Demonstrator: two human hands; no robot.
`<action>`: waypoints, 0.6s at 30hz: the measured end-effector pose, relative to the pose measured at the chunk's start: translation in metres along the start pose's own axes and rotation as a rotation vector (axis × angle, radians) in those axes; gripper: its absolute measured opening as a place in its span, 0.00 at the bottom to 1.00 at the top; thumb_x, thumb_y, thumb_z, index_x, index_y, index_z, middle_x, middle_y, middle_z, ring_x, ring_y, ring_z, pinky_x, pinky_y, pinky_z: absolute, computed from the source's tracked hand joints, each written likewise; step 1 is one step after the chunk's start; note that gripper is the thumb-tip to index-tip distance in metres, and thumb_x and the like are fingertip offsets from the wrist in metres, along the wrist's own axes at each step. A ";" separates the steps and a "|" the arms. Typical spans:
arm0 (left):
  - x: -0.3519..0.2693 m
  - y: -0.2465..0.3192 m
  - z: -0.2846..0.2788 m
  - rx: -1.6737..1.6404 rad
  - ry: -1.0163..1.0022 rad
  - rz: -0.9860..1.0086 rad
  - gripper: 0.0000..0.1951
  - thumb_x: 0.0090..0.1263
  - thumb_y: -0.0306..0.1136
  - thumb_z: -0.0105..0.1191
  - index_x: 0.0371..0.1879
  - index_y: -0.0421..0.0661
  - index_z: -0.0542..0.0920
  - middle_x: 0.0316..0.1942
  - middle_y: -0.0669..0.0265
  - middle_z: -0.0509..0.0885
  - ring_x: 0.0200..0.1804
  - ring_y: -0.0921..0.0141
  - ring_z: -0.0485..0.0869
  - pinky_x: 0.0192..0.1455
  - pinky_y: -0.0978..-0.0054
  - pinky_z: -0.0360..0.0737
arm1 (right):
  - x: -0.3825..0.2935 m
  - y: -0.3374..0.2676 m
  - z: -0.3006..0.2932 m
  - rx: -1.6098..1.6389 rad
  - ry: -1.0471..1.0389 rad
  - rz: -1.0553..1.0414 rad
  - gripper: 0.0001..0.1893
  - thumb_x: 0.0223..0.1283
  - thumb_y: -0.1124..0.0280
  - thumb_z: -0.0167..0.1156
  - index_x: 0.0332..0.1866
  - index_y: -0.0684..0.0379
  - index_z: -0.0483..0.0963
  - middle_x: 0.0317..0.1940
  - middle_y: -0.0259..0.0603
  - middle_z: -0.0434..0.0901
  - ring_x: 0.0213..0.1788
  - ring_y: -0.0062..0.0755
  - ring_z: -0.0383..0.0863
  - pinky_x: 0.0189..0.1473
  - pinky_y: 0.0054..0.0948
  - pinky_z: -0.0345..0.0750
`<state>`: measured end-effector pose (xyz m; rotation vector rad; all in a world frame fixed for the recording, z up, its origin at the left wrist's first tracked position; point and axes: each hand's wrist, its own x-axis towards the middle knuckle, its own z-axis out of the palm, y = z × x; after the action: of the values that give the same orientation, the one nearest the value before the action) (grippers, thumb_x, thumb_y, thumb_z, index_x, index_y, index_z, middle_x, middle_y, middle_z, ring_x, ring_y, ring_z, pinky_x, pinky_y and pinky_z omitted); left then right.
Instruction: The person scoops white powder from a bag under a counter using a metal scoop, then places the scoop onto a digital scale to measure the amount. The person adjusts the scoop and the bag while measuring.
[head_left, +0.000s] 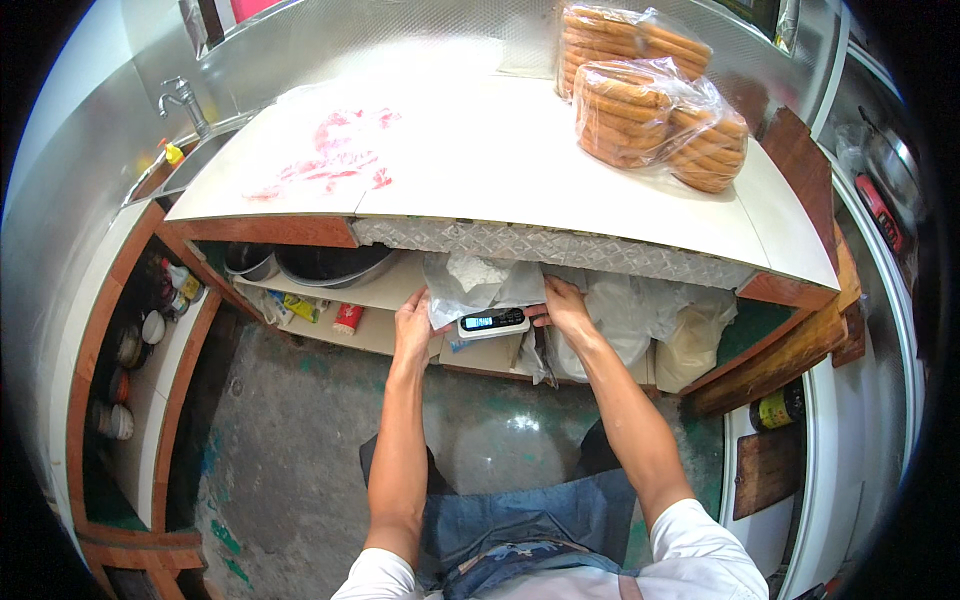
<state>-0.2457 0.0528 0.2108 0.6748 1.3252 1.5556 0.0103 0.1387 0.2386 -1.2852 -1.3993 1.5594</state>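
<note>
Below the counter edge, a clear plastic bag (517, 286) with white powder (475, 271) in it rests on a small digital kitchen scale (493, 324). The scale's display is lit. My left hand (414, 321) is at the scale's left side, its thumb along the bag's edge and its fingers partly hidden. On the opposite side, my right hand (565, 306) has a finger against the scale's right end and its thumb by the bag. Both hands appear to grip the scale; the bag hides part of that contact.
Stacked round flatbreads in plastic bags (660, 112) stand on the white counter (480, 150), beside a red-printed plastic bag (330, 161). Below are metal basins (334, 264), a red packet (348, 319) and filled plastic bags (694, 330). A sink (201, 161) lies far left.
</note>
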 end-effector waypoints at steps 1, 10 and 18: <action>0.001 0.001 0.000 -0.002 -0.012 -0.006 0.22 0.81 0.40 0.49 0.68 0.42 0.73 0.48 0.62 0.88 0.44 0.71 0.88 0.37 0.70 0.89 | 0.001 -0.001 0.000 0.006 0.012 0.013 0.24 0.81 0.59 0.42 0.69 0.67 0.69 0.55 0.46 0.82 0.40 0.34 0.89 0.32 0.25 0.84; 0.010 0.011 -0.003 0.034 -0.041 0.052 0.26 0.80 0.38 0.47 0.74 0.41 0.67 0.56 0.59 0.84 0.51 0.71 0.86 0.46 0.75 0.84 | 0.014 -0.008 0.004 -0.064 0.041 -0.015 0.27 0.77 0.53 0.48 0.67 0.66 0.70 0.54 0.46 0.82 0.45 0.35 0.88 0.35 0.27 0.85; 0.010 0.017 0.000 0.064 -0.008 0.026 0.28 0.80 0.42 0.47 0.75 0.41 0.66 0.57 0.57 0.83 0.52 0.69 0.85 0.47 0.73 0.82 | 0.008 -0.018 0.010 -0.075 0.090 -0.089 0.23 0.75 0.58 0.51 0.66 0.62 0.74 0.58 0.43 0.82 0.51 0.32 0.85 0.39 0.27 0.86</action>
<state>-0.2548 0.0629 0.2250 0.7400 1.3706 1.5350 -0.0039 0.1462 0.2533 -1.3032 -1.4498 1.3852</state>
